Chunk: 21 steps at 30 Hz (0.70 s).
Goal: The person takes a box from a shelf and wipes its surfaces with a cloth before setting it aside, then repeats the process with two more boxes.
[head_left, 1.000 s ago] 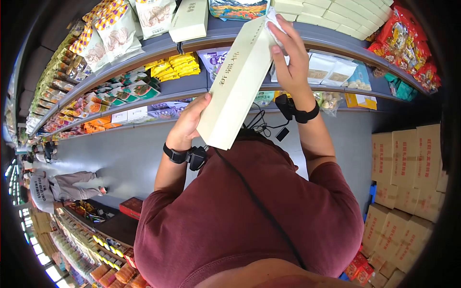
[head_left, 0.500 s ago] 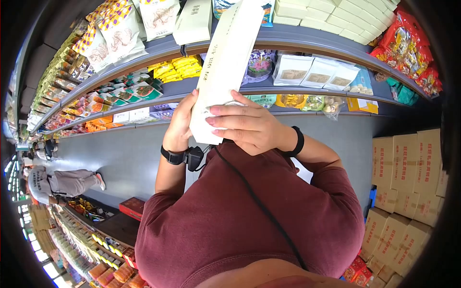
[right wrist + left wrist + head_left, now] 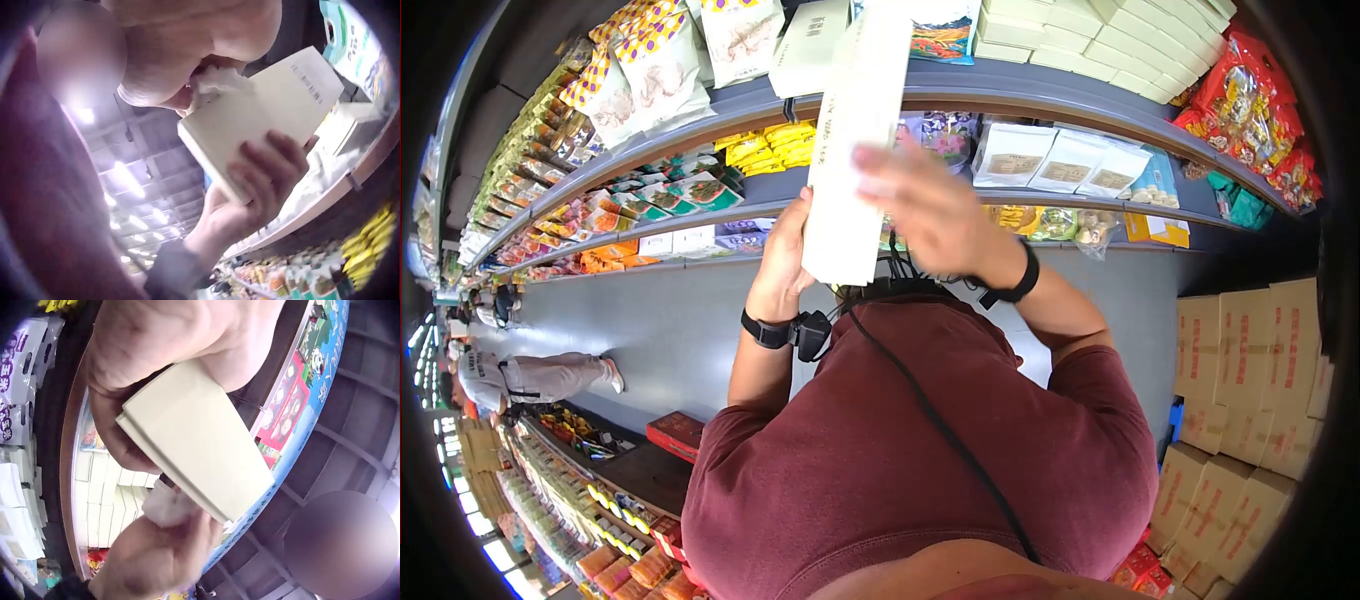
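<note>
Cream-coloured cardboard box [image 3: 840,200], long and narrow with dark lettering along one side, stands tilted in the upper middle of the head view, held up in front of the shelves. The left hand [image 3: 783,250] grips it near its lower end; the left wrist view shows the end face, with that hand wrapped round it at the top of the frame, and the right wrist view shows its fingers [image 3: 262,172] curled over a broad side. Blurred in the head view, the right hand [image 3: 945,215] is at the box's right edge; its grip is narrow, bunched on a crumpled white wipe [image 3: 167,505] that lies against the box in both wrist views. Black straps circle both wrists, and a black cable [image 3: 940,430] runs down over the maroon T-shirt [image 3: 880,480]. Behind the box, the upper shelf [image 3: 1060,82] carries white snack bags [image 3: 635,80] at the upper left, another pale box [image 3: 808,50], a colourful bag [image 3: 945,38], stacked cream boxes [image 3: 1090,40] and red packages [image 3: 1240,95] at the upper right. Yellow packets [image 3: 770,148] and white pouches [image 3: 1060,160] fill parts of the shelf below. Brown cartons [image 3: 1250,340] are piled at the right of the frame; a person in pale clothing [image 3: 550,378] appears at the left.
</note>
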Motion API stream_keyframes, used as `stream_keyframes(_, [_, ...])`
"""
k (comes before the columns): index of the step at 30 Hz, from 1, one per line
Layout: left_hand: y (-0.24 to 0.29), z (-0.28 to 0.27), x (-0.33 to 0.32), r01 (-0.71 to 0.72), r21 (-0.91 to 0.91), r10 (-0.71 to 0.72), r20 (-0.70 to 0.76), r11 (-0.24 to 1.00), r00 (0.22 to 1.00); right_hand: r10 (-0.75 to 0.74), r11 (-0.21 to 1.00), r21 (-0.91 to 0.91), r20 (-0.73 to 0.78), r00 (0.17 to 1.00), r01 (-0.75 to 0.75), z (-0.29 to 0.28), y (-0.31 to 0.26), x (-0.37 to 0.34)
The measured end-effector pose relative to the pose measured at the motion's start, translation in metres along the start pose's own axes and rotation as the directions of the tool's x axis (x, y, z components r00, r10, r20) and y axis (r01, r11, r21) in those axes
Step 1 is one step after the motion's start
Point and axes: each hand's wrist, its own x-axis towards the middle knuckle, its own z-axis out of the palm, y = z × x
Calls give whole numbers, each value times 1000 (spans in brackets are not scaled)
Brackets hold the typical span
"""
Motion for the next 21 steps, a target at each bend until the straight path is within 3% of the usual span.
stream_keyframes(2, [4, -2, -1, 3, -53, -3, 4, 999, 1000, -85, 985, 156, 82, 993, 72, 19, -25, -14])
stream_keyframes(6, [11, 21, -8, 1, 67, 6, -106, 998, 994, -215, 971, 122, 66, 974, 206, 20, -30, -13])
stream_keyframes(7, [10, 14, -5, 15, -88, -11, 43, 996, 999, -194, 978, 93, 83, 977, 187, 12, -27, -6])
stream_keyframes(8, [8, 12, -7, 17, -85, -13, 43, 996, 999, -176, 983, 62, 99, 980, 170, 5, -21, 0])
stream_keyframes(10, [6, 16, -9, -1, 347, 48, -127, 938, 991, -144, 988, -43, 47, 989, 146, -7, 5, 14])
stream_keyframes(12, [-1, 23, -8, -18, 307, 72, -164, 952, 984, -33, 974, -226, -154, 988, -3, -19, 25, 26])
stream_keyframes(13, [-3, 20, -9, 4, 301, 44, -153, 954, 987, -30, 974, -225, -155, 987, -5, -19, 27, 26])
stream_keyframes(16, [-5, 16, -11, 14, 302, 33, -151, 953, 988, 28, 984, -167, -229, 973, -68, -12, 26, 23])
stream_keyframes(20, [4, 15, -15, -28, 164, 40, -72, 986, 997, -99, 970, 224, 30, 995, 89, 15, -30, -14])
stream_keyframes(21, [7, 23, -16, -39, 223, 66, -117, 974, 991, -106, 969, 227, 29, 994, 96, 19, -31, -19])
